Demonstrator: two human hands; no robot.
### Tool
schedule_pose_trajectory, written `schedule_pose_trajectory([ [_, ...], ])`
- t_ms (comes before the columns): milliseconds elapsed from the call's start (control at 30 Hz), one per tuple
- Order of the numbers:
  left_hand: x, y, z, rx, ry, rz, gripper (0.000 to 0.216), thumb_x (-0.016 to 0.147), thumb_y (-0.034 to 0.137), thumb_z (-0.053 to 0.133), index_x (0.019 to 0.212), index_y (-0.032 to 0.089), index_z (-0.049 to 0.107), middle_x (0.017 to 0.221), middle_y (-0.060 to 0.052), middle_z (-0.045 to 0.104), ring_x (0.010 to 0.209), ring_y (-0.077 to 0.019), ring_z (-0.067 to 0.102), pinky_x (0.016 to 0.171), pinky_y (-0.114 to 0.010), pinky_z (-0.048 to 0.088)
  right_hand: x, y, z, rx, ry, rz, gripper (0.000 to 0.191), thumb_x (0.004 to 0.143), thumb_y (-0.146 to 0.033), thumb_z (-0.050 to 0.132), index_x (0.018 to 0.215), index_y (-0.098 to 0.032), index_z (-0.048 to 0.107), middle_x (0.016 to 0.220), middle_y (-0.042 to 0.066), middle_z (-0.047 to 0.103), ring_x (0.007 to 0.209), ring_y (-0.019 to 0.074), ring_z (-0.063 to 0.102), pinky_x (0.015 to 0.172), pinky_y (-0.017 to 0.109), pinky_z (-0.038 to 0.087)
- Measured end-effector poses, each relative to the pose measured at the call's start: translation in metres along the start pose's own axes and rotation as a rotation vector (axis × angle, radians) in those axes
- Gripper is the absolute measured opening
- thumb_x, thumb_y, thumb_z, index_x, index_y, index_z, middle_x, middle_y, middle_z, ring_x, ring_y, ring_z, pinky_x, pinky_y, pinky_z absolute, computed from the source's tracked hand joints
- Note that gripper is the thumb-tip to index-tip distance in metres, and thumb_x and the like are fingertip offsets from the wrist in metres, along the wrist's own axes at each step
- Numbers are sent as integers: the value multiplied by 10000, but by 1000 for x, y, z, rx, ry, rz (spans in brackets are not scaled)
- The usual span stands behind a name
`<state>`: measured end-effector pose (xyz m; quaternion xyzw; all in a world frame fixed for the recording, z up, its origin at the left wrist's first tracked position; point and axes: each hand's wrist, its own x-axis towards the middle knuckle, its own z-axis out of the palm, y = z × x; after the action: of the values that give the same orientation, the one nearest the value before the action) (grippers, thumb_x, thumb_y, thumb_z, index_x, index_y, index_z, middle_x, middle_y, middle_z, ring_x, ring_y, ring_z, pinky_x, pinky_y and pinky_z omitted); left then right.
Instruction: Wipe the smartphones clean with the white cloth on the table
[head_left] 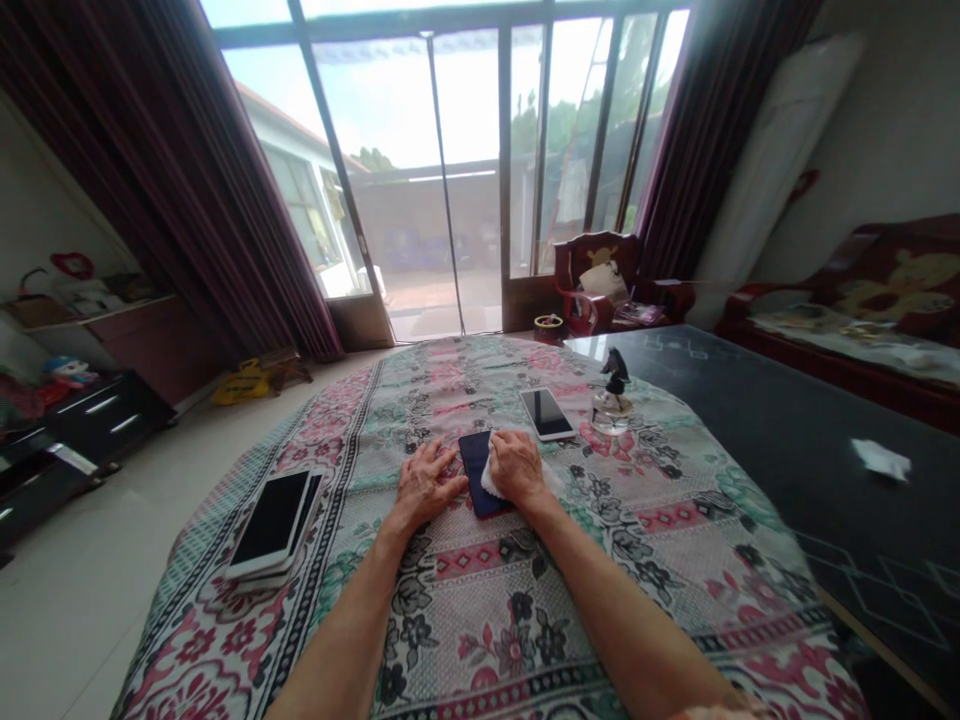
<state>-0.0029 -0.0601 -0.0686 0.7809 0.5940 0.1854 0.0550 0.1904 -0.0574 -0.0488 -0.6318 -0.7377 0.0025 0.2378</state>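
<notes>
A dark smartphone (pixel 475 478) lies flat on the patterned tablecloth (pixel 510 570) in front of me. My right hand (pixel 516 466) is closed around a white cloth (pixel 553 480), pressing it onto the right part of the screen. On the phone's left side rests my left hand (pixel 427 482), fingers spread on the tablecloth and thumb touching the phone's edge. Just beyond my right hand lies a white smartphone (pixel 547 413) with a black screen. A small stack of white phones or tablets (pixel 270 525) sits at the left of the table.
A clear bottle (pixel 612 410) with a black top stands at the back right of the tablecloth. A dark table (pixel 757 440) adjoins on the right, with a crumpled white tissue (pixel 881 460) on it. Beyond are a wooden armchair (pixel 596 285) and glass doors (pixel 405 200).
</notes>
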Motion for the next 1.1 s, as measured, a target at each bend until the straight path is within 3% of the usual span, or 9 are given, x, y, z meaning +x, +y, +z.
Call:
schedule_pose_trajectory([
  [167,-1,2,-2,-7,-3,0,483,820,458,651,1280,328,583,1477,-49,420,1369,-312,338,1104,-486,288,-1,-3,-5,13,-37,-32,329,829,-199,483,1122,-166,629,1269,97,569,1151,256,459,919,342,348],
  [467,-1,5,0,-21,-23,0,442,830,441,640,1261,351,598,1464,-42,437,1368,-325,334,1099,-501,279,5,2,1,131,33,-47,321,857,-106,452,1103,-154,653,1115,90,660,1082,199,527,952,273,358],
  [633,-2,6,-3,-43,-28,-7,442,829,446,638,1261,360,595,1457,-28,448,1366,-322,341,1103,-494,281,6,-1,3,71,-1,-78,294,892,-131,427,1042,-158,678,1110,99,667,1058,216,535,946,288,359],
  [900,0,7,-4,-48,-43,-24,562,819,447,633,1340,264,528,1475,-66,429,1379,-307,328,1118,-479,260,7,-9,7,-44,-39,-141,302,881,-128,424,1066,-167,661,1198,93,628,1094,240,503,930,322,357],
  [1100,0,7,-4,-39,-50,-30,584,817,415,613,1354,211,510,1484,-73,415,1386,-300,317,1132,-466,240,15,-23,11,-54,-60,-198,268,885,-149,425,1006,-177,663,1155,93,645,1063,236,511,907,332,367],
])
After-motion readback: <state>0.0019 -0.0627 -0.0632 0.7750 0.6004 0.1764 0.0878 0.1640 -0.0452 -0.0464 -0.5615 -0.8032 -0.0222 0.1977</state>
